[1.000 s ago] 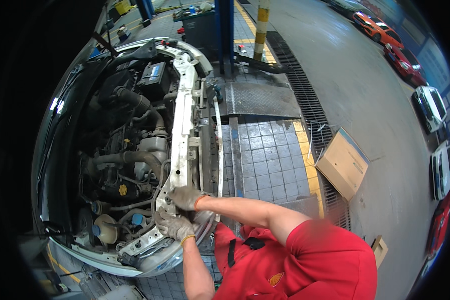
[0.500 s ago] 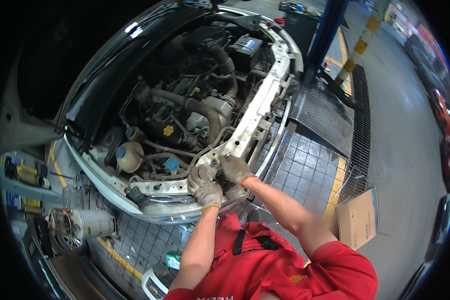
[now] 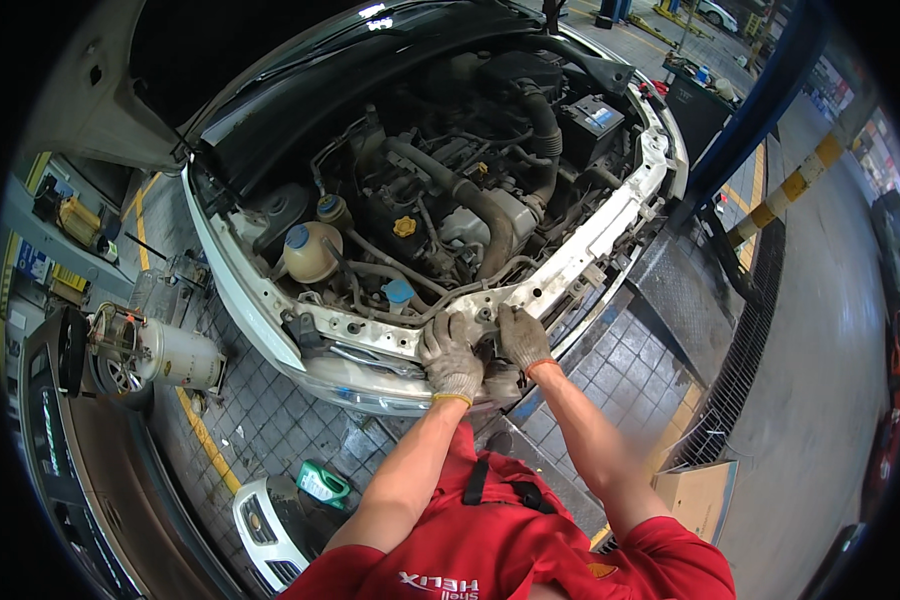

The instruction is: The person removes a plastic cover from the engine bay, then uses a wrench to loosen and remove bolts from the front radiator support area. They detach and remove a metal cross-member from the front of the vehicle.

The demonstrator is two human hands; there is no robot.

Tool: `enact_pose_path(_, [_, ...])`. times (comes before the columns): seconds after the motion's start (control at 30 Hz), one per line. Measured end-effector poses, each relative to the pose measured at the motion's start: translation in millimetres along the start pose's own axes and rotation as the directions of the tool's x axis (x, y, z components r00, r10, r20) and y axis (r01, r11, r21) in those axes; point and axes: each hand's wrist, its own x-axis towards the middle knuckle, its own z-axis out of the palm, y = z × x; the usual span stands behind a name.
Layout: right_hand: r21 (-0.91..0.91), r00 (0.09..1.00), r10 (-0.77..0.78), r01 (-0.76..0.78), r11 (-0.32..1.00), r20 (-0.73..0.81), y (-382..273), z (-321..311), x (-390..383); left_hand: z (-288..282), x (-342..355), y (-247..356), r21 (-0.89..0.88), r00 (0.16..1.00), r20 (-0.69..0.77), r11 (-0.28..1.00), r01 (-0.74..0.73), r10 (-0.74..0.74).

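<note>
Gloves on, our left hand (image 3: 451,357) and right hand (image 3: 521,338) lay open on the white front panel (image 3: 580,262); stiff metal, we judged, best gripped along its edge.

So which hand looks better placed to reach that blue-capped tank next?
Probably the left hand. Both gloved hands rest on the white front crossmember, but the blue-capped tank sits off to the person's left, and the right hand lies farther away.

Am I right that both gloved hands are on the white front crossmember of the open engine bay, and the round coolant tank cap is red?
Not quite. In the head view the left hand and right hand do rest on the white front crossmember, but the round coolant tank cap is blue, not red.
</note>
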Motion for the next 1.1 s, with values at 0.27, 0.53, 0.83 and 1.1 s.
enact_pose_path(0.27, [-0.063,0.930,-0.115,0.146,0.987,0.350,-40.0,-2.0,-42.5,13.2,3.9,-9.1,-0.096,0.998,-0.030,0.994,-0.050,0.047])
enact_pose_path(0.53, [0.175,0.964,0.215,-0.242,0.954,0.159,0.5,-7.2,-1.2,-17.9,3.9,4.2,-0.130,0.999,-0.033,0.991,-0.023,0.019])
enact_pose_path(0.83, [-0.087,0.954,-0.134,0.163,0.983,0.267,-32.4,7.1,-35.1,7.6,1.2,-4.7,-0.172,1.000,-0.025,0.985,-0.020,0.016])
enact_pose_path(1.1, [0.003,0.969,0.141,-0.145,0.989,0.201,-7.1,8.3,3.1,-7.5,5.0,2.0,-0.101,1.000,0.007,0.995,0.010,-0.010])
